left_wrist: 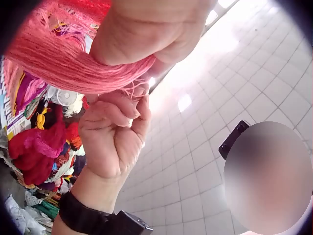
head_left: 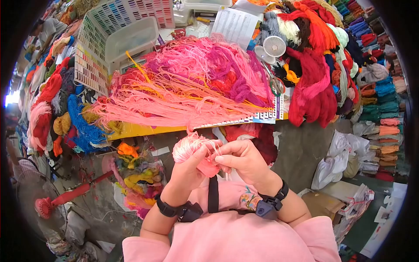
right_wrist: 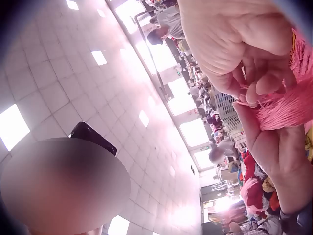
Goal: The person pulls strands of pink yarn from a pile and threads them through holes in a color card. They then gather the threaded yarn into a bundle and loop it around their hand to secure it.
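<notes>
A pink yarn skein [head_left: 187, 147] is bunched in my left hand [head_left: 190, 164], whose fingers and thumb curl round it. My right hand [head_left: 245, 161] pinches thin strands at the skein's edge, close to the left fingertips. In the left wrist view the skein [left_wrist: 63, 63] runs under the left hand [left_wrist: 146, 32], and the right hand [left_wrist: 110, 129] holds loose strands below it. The right wrist view has the skein [right_wrist: 288, 107] across the left hand [right_wrist: 279, 152], with the right hand [right_wrist: 239, 39] at its near end.
Pink and orange yarn [head_left: 174, 96] is heaped on the table ahead, beside colour cards [head_left: 89, 65], a plastic tub [head_left: 131, 41], scissors [head_left: 276, 85] and a small white fan [head_left: 274, 46]. A red-armed floor fan [head_left: 46, 207] stands at left; cardboard [head_left: 321, 205] lies at right.
</notes>
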